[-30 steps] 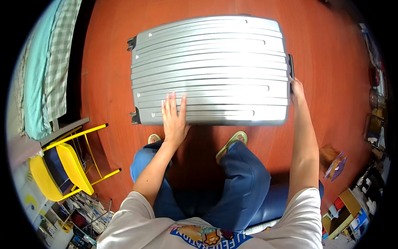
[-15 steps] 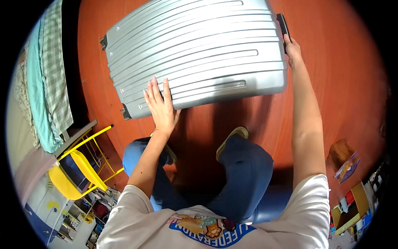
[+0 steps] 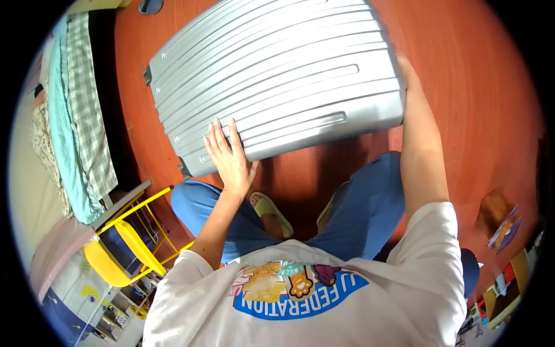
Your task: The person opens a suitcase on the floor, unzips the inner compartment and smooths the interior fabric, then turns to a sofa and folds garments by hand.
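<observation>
Viewing one silver suitcase (image 3: pixel 277 75) at far centre, ribbed face up, contents hidden; I count two black wheels (image 3: pixel 184 168) at its left end. Left hand (image 3: pixel 232 166): fingers straight, unclenched, flat on its near-left face. Right hand (image 3: pixel 407 72) at its right end; fingers hidden, can't tell their grip. One box (image 3: pixel 522 270) near right, something red (image 3: pixel 509 273) inside.

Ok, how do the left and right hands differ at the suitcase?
The left hand lies with fingers extended on the ribbed face of the silver suitcase, nearer the wheels; the right hand is at the opposite end. The left hand's fingers show; the right hand's are mostly hidden. Both hands are bare.
</observation>
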